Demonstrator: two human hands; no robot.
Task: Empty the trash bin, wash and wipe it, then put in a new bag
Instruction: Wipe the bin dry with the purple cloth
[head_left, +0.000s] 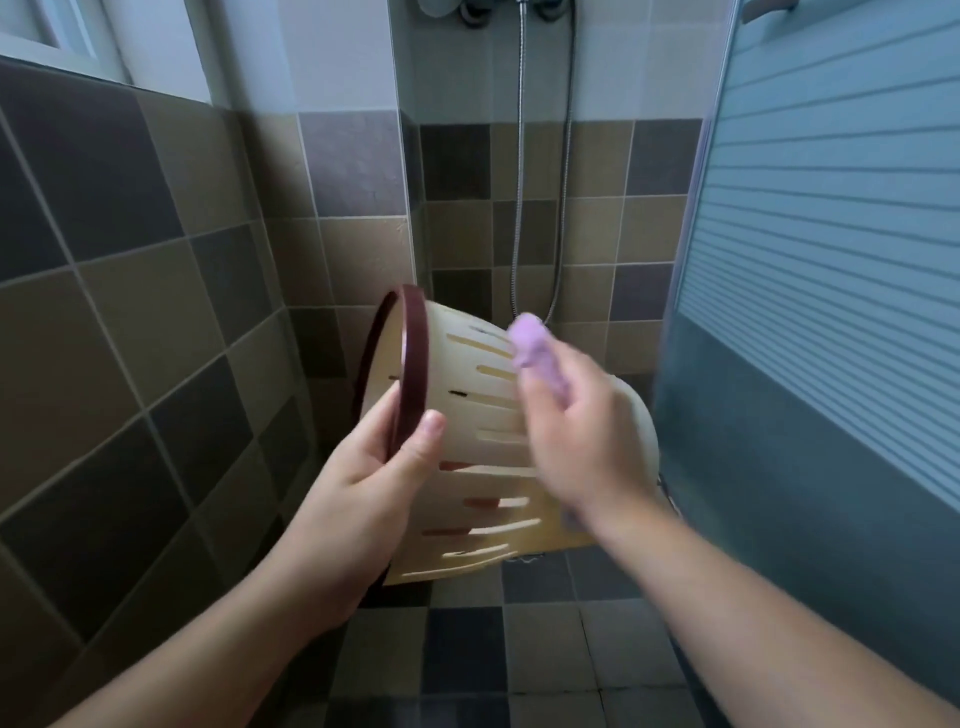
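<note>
1. Two hands share it: the left hand (379, 467) grips the maroon rim (413, 364) of the slotted trash bin (483, 415), tipped sideways in midair.
2. The right hand (576, 431) clutches a purple cloth (535, 348) on the bin's side; I'd wipe along the slots, turning it.

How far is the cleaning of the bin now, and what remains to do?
Done, it seems: the bin is held on its side with no bag or trash showing through its slots. In hand: the left hand grips the dark rim while the right hand holds a purple cloth against the side, so wiping is underway. Left: finishing the wipe and fitting a new bag; no bag is in view.
</note>
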